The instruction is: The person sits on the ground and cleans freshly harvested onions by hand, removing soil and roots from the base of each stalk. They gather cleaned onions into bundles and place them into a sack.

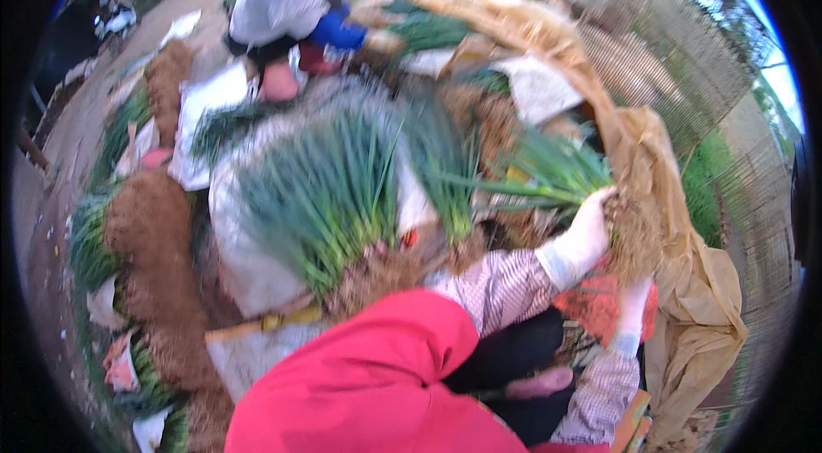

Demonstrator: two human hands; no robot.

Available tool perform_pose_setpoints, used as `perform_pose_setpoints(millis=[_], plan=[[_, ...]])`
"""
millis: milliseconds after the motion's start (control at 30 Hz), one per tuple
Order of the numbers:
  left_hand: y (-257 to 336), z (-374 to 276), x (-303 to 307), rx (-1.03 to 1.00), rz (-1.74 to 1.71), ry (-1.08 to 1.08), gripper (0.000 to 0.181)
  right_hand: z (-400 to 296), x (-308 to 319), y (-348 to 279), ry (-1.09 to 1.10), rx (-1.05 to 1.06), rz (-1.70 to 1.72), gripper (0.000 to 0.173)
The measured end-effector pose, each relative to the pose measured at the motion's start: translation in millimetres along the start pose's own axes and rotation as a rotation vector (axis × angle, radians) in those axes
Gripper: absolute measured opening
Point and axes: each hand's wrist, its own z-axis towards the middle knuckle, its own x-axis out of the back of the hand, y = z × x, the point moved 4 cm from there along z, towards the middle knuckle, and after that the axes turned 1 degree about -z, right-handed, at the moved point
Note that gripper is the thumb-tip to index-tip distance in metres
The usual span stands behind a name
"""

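Observation:
My left hand [594, 215] grips a bunch of green onion seedlings [559, 167] near the base of its stems. The leaves point left, and the brown roots [634, 244] hang on the other side of the fist. My right hand [636, 302] is just below those roots, partly hidden, so I cannot tell whether its fingers hold them. Behind my left forearm lies a large pile of similar seedlings [334, 189] on a white woven sack [257, 286], roots toward me. A smaller bunch [449, 177] rests between that pile and the held one.
A tan plastic sheet [648, 151] runs along the right side, beside a mesh fence [674, 42]. At the left stretch rows of bundled seedlings with brown roots [154, 241]. Another person [282, 3] bends over at the back. An orange-red sack piece [587, 305] lies below my hands.

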Motion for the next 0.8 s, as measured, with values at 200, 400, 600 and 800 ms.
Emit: perform_pose_setpoints(millis=[200, 400, 600, 800], plan=[[124.8, -100.9, 10.9, -0.186, 0.045, 0.04, 0.021, 8.0, 76.6, 71.1, 0.012, -0.226, -0.04, 0.021], [290.6, -220.5, 26.4, -0.497, 0.493, -0.106, 0.027, -16.3, 38.5, 56.6, -0.227, -0.233, -0.319, 0.023], [376.3, -270.6, 138.1, -0.599, 0.714, 0.312, 0.029, -30.9, 27.8, 65.8, -0.292, -0.288, -0.377, 0.025], [302.2, -326.1, 429.9, -0.459, 0.46, 0.922, 0.029, -36.6, 38.5, 96.7, -0.351, -0.291, -0.475, 0.025]])
